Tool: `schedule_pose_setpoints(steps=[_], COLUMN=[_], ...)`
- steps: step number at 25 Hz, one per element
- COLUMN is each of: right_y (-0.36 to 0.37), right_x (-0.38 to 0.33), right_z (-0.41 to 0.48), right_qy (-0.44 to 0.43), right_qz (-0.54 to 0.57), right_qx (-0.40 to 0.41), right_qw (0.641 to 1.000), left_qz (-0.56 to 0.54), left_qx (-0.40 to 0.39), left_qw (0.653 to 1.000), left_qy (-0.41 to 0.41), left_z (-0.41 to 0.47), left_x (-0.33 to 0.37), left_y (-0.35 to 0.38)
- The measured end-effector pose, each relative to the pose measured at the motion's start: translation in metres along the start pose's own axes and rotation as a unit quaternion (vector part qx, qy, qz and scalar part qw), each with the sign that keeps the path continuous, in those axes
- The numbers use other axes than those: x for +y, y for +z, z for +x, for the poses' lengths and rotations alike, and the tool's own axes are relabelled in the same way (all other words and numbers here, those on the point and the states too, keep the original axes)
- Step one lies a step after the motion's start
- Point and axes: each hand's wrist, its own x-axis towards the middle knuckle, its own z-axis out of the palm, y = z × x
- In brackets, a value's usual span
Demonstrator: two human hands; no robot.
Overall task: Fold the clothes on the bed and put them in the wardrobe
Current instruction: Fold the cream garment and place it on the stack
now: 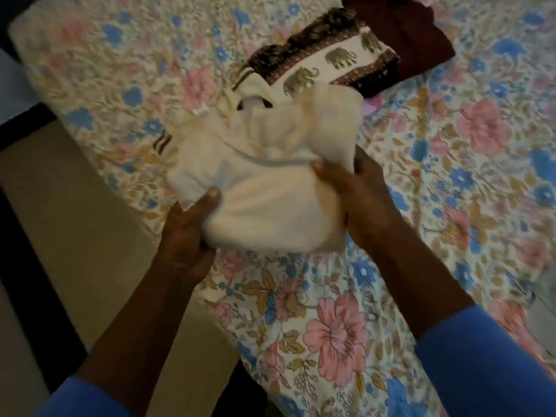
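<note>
Both hands are on the cream garment [264,188], a thick folded bundle over the near-left part of the bed [331,326]. The left hand [188,236] grips its near-left edge, thumb pressed on top and fingers curled underneath. The right hand [364,194] clamps the right edge the same way, thumb over the fold and fingers hidden below. Whether the bundle's underside touches the bedspread, I cannot tell.

Here's the worry: the far end of that bundle looks loose. The layers puff up, and a collar or strap loop pokes out toward the elephant-print garment [325,64] just behind it. With the hold only on the near edges, I'd say a lift could let those far layers slide open and undo the fold.

Second risk: that loose end lies right against the elephant-print piece, so a drag could pull it askew. The maroon garment [400,31] beyond looks safer.

Third: the bed edge and the floor [75,206] are close on the left, so a slipped layer could drop there. The wardrobe is not in view.
</note>
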Motion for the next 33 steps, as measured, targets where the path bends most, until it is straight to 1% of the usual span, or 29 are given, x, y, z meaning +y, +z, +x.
schedule_pose_setpoints(steps=[1,2,3,5,6,8,9,10,11,12,13,14,15,16,17,18,19,20,22,23,25,26,27,29,31,33], right_y=[0.017,0.032,0.048,0.060,0.059,0.055,0.052,0.050,0.050,0.051,0.056,0.055,0.042,0.027,0.009,-0.022,-0.059,-0.096,-0.178,-0.220,-0.302,-0.339,-0.373,-0.426,-0.465,-0.486], right_x=[-0.013,-0.024,-0.034,-0.038,-0.030,-0.002,0.013,0.021,0.026,0.030,0.033,0.035,0.040,0.045,0.053,0.060,0.071,0.079,0.099,0.106,0.113,0.114,0.115,0.118,0.123,0.125], right_z=[0.031,0.063,0.097,0.144,0.160,0.170,0.172,0.172,0.170,0.164,0.155,0.142,0.125,0.104,0.082,0.058,0.034,0.010,-0.041,-0.064,-0.105,-0.121,-0.135,-0.154,-0.164,-0.165], right_qy=[-0.020,-0.034,-0.048,-0.033,0.001,0.077,0.083,0.071,0.046,0.019,-0.009,-0.025,-0.032,-0.031,-0.030,-0.024,-0.014,0.005,0.048,0.073,0.127,0.146,0.167,0.218,0.258,0.245], right_qz=[-0.023,-0.045,-0.068,-0.151,-0.197,-0.234,-0.235,-0.232,-0.233,-0.241,-0.242,-0.238,-0.225,-0.213,-0.206,-0.210,-0.215,-0.222,-0.276,-0.318,-0.409,-0.457,-0.498,-0.560,-0.588,-0.619], right_qx=[-0.029,-0.054,-0.077,-0.090,-0.096,-0.108,-0.089,-0.061,-0.034,-0.006,0.018,0.057,0.104,0.146,0.182,0.225,0.273,0.318,0.395,0.426,0.473,0.475,0.461,0.414,0.395,0.377], right_qw=[0.999,0.997,0.994,0.984,0.976,0.963,0.964,0.968,0.971,0.970,0.970,0.969,0.968,0.966,0.961,0.951,0.938,0.921,0.875,0.844,0.770,0.738,0.715,0.684,0.657,0.645], left_qz=[-0.034,-0.065,-0.083,-0.056,-0.017,0.078,0.126,0.175,0.222,0.274,0.335,0.410,0.481,0.533,0.566,0.580,0.586,0.595,0.620,0.629,0.659,0.674,0.689,0.718,0.726,0.731], left_qx=[0.016,0.036,0.059,0.116,0.150,0.212,0.230,0.248,0.274,0.308,0.338,0.328,0.269,0.179,0.074,-0.038,-0.139,-0.221,-0.327,-0.360,-0.392,-0.396,-0.391,-0.364,-0.341,-0.330], left_qw=[0.999,0.996,0.994,0.991,0.987,0.969,0.959,0.948,0.932,0.910,0.880,0.848,0.823,0.807,0.794,0.783,0.764,0.735,0.663,0.632,0.575,0.554,0.537,0.509,0.494,0.489], left_qy=[0.031,0.038,0.028,-0.027,-0.060,-0.103,-0.104,-0.096,-0.080,-0.053,-0.001,0.068,0.135,0.183,0.207,0.220,0.230,0.238,0.263,0.273,0.284,0.287,0.290,0.305,0.334,0.343], left_z=[0.011,0.026,0.046,0.074,0.085,0.099,0.102,0.101,0.094,0.082,0.067,0.049,0.032,0.016,0.005,0.000,-0.002,-0.001,0.007,0.011,0.017,0.018,0.016,0.012,0.008,0.008], left_x=[0.007,0.015,0.020,0.021,0.021,0.017,0.015,0.014,0.013,0.014,0.013,0.011,0.003,-0.005,-0.017,-0.035,-0.057,-0.081,-0.133,-0.160,-0.212,-0.233,-0.253,-0.280,-0.290,-0.290], left_y=[-0.006,-0.010,-0.016,-0.014,-0.013,-0.018,-0.021,-0.021,-0.020,-0.014,-0.011,0.000,0.014,0.027,0.039,0.060,0.084,0.108,0.157,0.183,0.226,0.242,0.253,0.258,0.256,0.255])
